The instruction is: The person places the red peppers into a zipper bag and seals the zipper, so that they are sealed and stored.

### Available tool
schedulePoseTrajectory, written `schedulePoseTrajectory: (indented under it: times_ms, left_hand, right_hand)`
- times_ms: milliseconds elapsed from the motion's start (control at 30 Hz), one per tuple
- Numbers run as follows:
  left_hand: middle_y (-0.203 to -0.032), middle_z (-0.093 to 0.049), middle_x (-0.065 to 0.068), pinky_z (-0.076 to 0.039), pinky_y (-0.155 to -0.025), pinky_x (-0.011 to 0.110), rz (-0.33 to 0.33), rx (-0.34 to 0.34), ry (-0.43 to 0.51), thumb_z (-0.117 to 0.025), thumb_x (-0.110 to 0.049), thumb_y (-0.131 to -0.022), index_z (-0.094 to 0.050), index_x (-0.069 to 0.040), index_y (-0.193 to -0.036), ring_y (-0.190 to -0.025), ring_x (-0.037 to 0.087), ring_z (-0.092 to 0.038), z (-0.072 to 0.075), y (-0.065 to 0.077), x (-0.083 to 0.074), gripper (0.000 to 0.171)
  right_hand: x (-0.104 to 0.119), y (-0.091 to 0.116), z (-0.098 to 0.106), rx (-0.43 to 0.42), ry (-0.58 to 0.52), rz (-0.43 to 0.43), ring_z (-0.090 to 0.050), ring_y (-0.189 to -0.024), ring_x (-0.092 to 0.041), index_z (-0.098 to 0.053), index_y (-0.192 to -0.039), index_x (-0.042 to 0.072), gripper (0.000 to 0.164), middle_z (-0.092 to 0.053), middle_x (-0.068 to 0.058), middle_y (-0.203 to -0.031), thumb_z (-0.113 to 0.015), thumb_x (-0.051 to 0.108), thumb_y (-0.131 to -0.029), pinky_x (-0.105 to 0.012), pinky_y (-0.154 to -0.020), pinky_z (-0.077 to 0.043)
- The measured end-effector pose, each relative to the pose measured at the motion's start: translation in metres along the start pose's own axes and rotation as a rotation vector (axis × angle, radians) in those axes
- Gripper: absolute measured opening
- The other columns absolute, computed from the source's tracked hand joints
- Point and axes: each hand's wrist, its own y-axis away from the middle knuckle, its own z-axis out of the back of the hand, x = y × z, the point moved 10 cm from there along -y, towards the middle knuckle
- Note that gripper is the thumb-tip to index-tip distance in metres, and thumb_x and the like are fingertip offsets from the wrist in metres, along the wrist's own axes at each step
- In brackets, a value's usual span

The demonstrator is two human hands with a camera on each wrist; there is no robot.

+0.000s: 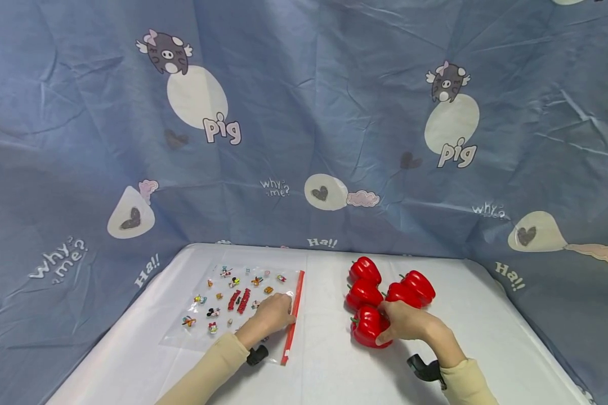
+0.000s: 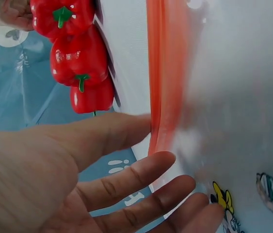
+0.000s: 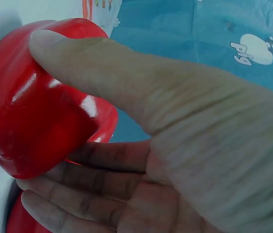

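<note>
A clear zip bag [image 1: 182,332] printed with small cartoon figures lies flat on the left of the table. My left hand [image 1: 275,313] is over its right side, at the orange-red zip strip [image 1: 298,298]. In the left wrist view the thumb [image 2: 138,126] touches the strip's edge, while the loosely bent fingers stay apart from it. On the right, my right hand [image 1: 405,322] grips the nearest red bell pepper [image 1: 369,327]. Its thumb [image 3: 54,43] lies on the pepper's side and the fingers reach around the other side.
More red bell peppers [image 1: 365,293] stand close together behind and beside the gripped one. The table has a white cover [image 1: 329,360]. A blue curtain [image 1: 304,112] with pig prints hangs behind it. Each wrist wears a black strap mount [image 1: 425,368].
</note>
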Motion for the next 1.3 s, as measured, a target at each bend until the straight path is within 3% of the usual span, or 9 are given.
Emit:
schedulePoseTrajectory:
  times_ms: [333,600,967,1300]
  left_hand:
    - [-0.056,-0.05,-0.003,-0.034,-0.045,0.023,-0.029,-0.041,0.05,-0.07,-0.005,-0.072,-0.053,-0.011,-0.063,-0.05,0.009,-0.045,0.004,0.005,-0.003,0.02]
    - [-0.054,-0.046,-0.003,-0.031,-0.042,0.02,-0.039,-0.107,0.197,-0.064,0.006,-0.071,-0.05,-0.009,-0.058,-0.047,0.007,-0.04,0.01,0.004,0.003,0.024]
    - [-0.057,-0.054,0.0,-0.033,-0.038,0.019,-0.034,-0.211,0.254,-0.066,0.002,-0.076,-0.054,-0.008,-0.064,-0.039,0.004,-0.043,0.028,0.008,0.007,0.02]
    - [-0.054,-0.054,0.0,-0.039,-0.035,0.02,-0.021,-0.188,0.353,-0.061,0.005,-0.078,-0.053,-0.007,-0.065,-0.032,0.005,-0.049,0.033,0.009,0.007,0.019]
  right_hand:
    - [0.004,0.001,-0.004,0.014,0.025,0.012,-0.057,-0.099,-0.019,-0.062,-0.112,0.009,0.057,-0.064,0.0,-0.1,-0.089,0.022,-0.063,-0.047,-0.088,-0.052]
    - [0.011,-0.003,-0.007,-0.009,0.021,0.056,-0.058,-0.104,-0.02,-0.061,-0.114,0.008,0.056,-0.064,0.0,-0.105,-0.086,0.023,-0.066,-0.047,-0.094,-0.049]
    - [0.017,-0.006,-0.005,-0.07,0.054,0.113,-0.056,-0.111,-0.024,-0.06,-0.123,0.007,0.067,-0.061,-0.006,-0.12,-0.086,0.03,-0.065,-0.049,-0.091,-0.05]
    - [0.029,-0.006,0.001,-0.136,0.075,0.199,-0.057,-0.107,-0.022,-0.06,-0.124,0.006,0.068,-0.059,-0.006,-0.12,-0.083,0.034,-0.066,-0.043,-0.085,-0.053]
